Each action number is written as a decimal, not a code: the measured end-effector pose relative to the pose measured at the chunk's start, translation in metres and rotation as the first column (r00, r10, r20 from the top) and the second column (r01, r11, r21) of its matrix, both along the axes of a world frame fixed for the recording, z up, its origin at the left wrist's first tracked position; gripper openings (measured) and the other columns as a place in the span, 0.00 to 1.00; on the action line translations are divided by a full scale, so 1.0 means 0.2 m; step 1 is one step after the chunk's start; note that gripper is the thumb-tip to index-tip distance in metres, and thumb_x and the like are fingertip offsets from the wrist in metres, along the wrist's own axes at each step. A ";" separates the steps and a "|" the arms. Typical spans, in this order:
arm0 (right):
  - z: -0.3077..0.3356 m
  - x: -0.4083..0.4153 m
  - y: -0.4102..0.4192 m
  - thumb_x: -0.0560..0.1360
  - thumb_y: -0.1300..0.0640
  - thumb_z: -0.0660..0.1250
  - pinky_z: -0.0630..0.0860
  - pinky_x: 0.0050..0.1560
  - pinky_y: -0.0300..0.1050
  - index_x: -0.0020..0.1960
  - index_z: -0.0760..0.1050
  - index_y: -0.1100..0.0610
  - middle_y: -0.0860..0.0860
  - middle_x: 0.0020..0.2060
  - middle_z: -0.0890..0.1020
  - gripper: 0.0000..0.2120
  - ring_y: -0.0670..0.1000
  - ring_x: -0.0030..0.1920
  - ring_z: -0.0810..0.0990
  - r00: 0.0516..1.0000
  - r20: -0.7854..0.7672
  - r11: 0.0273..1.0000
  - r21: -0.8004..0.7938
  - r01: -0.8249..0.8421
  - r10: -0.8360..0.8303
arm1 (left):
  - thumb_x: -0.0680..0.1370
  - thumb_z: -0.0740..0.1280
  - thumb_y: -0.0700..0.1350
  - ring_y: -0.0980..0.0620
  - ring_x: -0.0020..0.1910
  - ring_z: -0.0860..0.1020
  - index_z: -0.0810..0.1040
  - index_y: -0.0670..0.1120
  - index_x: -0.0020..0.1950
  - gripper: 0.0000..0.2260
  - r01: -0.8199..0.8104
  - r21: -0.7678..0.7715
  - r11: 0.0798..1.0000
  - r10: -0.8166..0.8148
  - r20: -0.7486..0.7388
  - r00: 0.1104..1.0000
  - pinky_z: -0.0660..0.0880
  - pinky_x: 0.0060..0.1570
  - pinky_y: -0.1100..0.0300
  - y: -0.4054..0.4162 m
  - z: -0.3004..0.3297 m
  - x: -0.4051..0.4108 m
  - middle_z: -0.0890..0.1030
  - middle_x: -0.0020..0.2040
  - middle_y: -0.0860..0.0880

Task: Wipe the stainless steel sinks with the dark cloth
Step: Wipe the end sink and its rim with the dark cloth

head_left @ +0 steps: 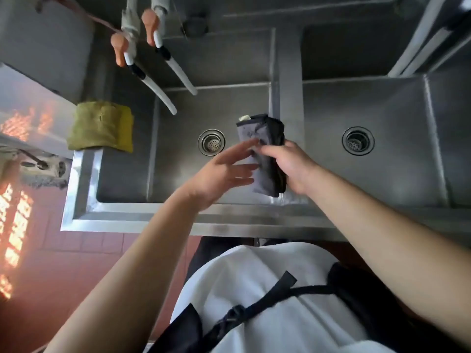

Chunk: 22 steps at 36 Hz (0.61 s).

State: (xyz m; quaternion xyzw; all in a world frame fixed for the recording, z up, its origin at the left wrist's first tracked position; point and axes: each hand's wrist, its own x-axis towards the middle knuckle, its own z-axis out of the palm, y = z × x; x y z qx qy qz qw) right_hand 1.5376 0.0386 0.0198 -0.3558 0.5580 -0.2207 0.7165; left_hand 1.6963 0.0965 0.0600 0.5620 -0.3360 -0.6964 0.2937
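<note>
Two stainless steel basins sat side by side, parted by a raised steel divider (290,72). The left basin (178,118) had an open floor around its drain (211,142), with bare steel toward its left and near walls. At its far left corner two white faucet spouts (175,70) slanted out over the basin, crowding that corner. A green cloth (100,126) draped over the left rim. Both hands met above the divider's near end, the right hand (288,166) gripping a folded dark cloth (265,154) and the left hand (224,171) touching it. The right basin (382,110) lay open around its drain (358,141); white pipes (418,44) crossed its far right corner.
</note>
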 end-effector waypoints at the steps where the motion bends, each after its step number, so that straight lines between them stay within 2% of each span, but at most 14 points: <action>1: -0.03 0.01 0.00 0.76 0.59 0.71 0.77 0.62 0.60 0.58 0.81 0.60 0.57 0.51 0.86 0.11 0.60 0.53 0.84 0.999 -0.031 0.999 -0.005 -0.040 0.040 | 0.79 0.62 0.31 0.50 0.63 0.79 0.74 0.51 0.71 0.24 -0.037 -0.007 0.999 0.037 0.091 0.995 0.76 0.64 0.50 0.04 -0.02 0.04 0.75 0.70 0.49; 3: -0.06 0.05 0.00 0.76 0.59 0.70 0.78 0.60 0.56 0.54 0.81 0.58 0.56 0.50 0.86 0.08 0.58 0.53 0.84 0.976 -0.158 0.983 -0.082 -0.167 0.152 | 0.80 0.63 0.33 0.48 0.62 0.79 0.76 0.48 0.69 0.20 -0.174 -0.022 0.985 0.173 0.290 0.941 0.73 0.65 0.50 0.13 -0.08 0.13 0.78 0.67 0.46; 4: -0.08 0.07 -0.01 0.76 0.57 0.70 0.79 0.55 0.50 0.52 0.81 0.57 0.55 0.48 0.86 0.07 0.57 0.51 0.83 0.943 -0.249 0.955 -0.143 -0.262 0.221 | 0.79 0.64 0.33 0.48 0.60 0.78 0.76 0.47 0.69 0.19 -0.245 -0.034 0.969 0.239 0.382 0.892 0.72 0.66 0.49 0.19 -0.13 0.19 0.79 0.66 0.45; 6: -0.12 0.12 0.00 0.76 0.53 0.69 0.72 0.44 0.43 0.48 0.79 0.55 0.53 0.43 0.84 0.06 0.55 0.46 0.81 0.839 -0.428 0.856 -0.234 -0.461 0.334 | 0.79 0.66 0.35 0.48 0.59 0.77 0.75 0.48 0.70 0.20 -0.328 -0.061 0.943 0.301 0.577 0.759 0.73 0.66 0.51 0.32 -0.22 0.30 0.78 0.67 0.44; 8: -0.16 0.15 0.02 0.76 0.50 0.68 0.69 0.38 0.43 0.42 0.76 0.51 0.49 0.36 0.80 0.06 0.53 0.39 0.78 0.723 -0.526 0.751 -0.216 -0.624 0.449 | 0.79 0.68 0.41 0.44 0.64 0.75 0.71 0.50 0.73 0.22 -0.355 -0.057 0.933 0.272 0.759 0.592 0.70 0.68 0.49 0.47 -0.30 0.42 0.74 0.71 0.45; 11: -0.25 0.17 0.11 0.77 0.48 0.67 0.68 0.35 0.40 0.37 0.71 0.46 0.44 0.34 0.76 0.11 0.48 0.37 0.74 0.546 -0.536 0.607 -0.077 -0.791 0.644 | 0.80 0.66 0.50 0.43 0.77 0.59 0.62 0.51 0.78 0.28 -0.358 0.004 0.934 0.144 0.911 0.386 0.57 0.76 0.45 0.67 -0.39 0.57 0.62 0.79 0.43; 13: -0.31 0.15 0.22 0.78 0.44 0.66 0.69 0.39 0.42 0.41 0.72 0.48 0.44 0.37 0.77 0.10 0.50 0.41 0.76 0.447 -0.532 0.527 -0.001 -0.850 0.719 | 0.81 0.63 0.55 0.43 0.80 0.51 0.56 0.52 0.81 0.31 -0.383 0.064 0.922 0.062 0.950 0.307 0.50 0.77 0.45 0.75 -0.44 0.62 0.54 0.81 0.42; 15: -0.34 0.11 0.29 0.77 0.40 0.64 0.71 0.44 0.45 0.45 0.71 0.41 0.45 0.41 0.78 0.07 0.53 0.45 0.77 0.391 -0.606 0.487 -0.007 -0.873 0.693 | 0.81 0.62 0.57 0.42 0.80 0.48 0.53 0.53 0.81 0.32 -0.410 0.074 0.909 0.040 0.964 0.263 0.47 0.77 0.45 0.78 -0.48 0.67 0.50 0.82 0.43; 17: -0.32 0.08 0.32 0.76 0.39 0.64 0.70 0.43 0.43 0.47 0.73 0.39 0.44 0.42 0.79 0.05 0.54 0.47 0.78 0.425 -0.635 0.499 -0.072 -0.864 0.644 | 0.81 0.61 0.58 0.42 0.80 0.47 0.51 0.53 0.82 0.32 -0.429 0.059 0.901 0.048 0.971 0.233 0.45 0.77 0.46 0.79 -0.52 0.72 0.49 0.82 0.43; 18: -0.31 0.06 0.33 0.77 0.43 0.66 0.70 0.46 0.42 0.51 0.77 0.42 0.46 0.46 0.82 0.05 0.55 0.51 0.79 0.447 -0.633 0.482 -0.131 -0.867 0.632 | 0.81 0.60 0.59 0.43 0.80 0.47 0.51 0.53 0.82 0.32 -0.442 0.052 0.896 0.054 0.973 0.224 0.45 0.77 0.46 0.79 -0.54 0.74 0.48 0.82 0.44; 19: -0.29 0.04 0.33 0.78 0.48 0.67 0.70 0.54 0.41 0.57 0.79 0.45 0.48 0.54 0.83 0.09 0.55 0.58 0.78 0.441 -0.635 0.429 -0.187 -0.884 0.634 | 0.81 0.60 0.59 0.43 0.80 0.46 0.51 0.53 0.82 0.32 -0.456 0.046 0.889 0.062 0.974 0.218 0.44 0.77 0.46 0.78 -0.56 0.76 0.48 0.82 0.44; 20: -0.27 0.01 0.34 0.78 0.53 0.68 0.66 0.65 0.42 0.65 0.78 0.50 0.48 0.64 0.80 0.16 0.53 0.67 0.74 0.401 -0.649 0.346 -0.219 -0.912 0.647 | 0.81 0.60 0.59 0.44 0.81 0.46 0.51 0.53 0.82 0.32 -0.470 0.038 0.882 0.072 0.974 0.213 0.43 0.77 0.47 0.77 -0.58 0.78 0.48 0.82 0.45; 21: -0.25 -0.03 0.35 0.77 0.56 0.68 0.58 0.73 0.44 0.71 0.74 0.52 0.46 0.71 0.73 0.22 0.51 0.74 0.67 0.337 -0.669 0.260 -0.217 -0.941 0.662 | 0.81 0.59 0.59 0.45 0.81 0.45 0.51 0.53 0.82 0.32 -0.482 0.033 0.875 0.080 0.974 0.210 0.43 0.77 0.47 0.76 -0.60 0.79 0.47 0.82 0.46; 22: -0.22 -0.07 0.37 0.77 0.57 0.67 0.51 0.77 0.47 0.74 0.69 0.50 0.43 0.74 0.66 0.26 0.48 0.77 0.59 0.259 -0.695 0.186 -0.180 -0.966 0.671 | 0.80 0.59 0.59 0.45 0.81 0.45 0.51 0.53 0.82 0.33 -0.491 0.032 0.871 0.081 0.975 0.209 0.43 0.77 0.46 0.75 -0.62 0.81 0.47 0.82 0.46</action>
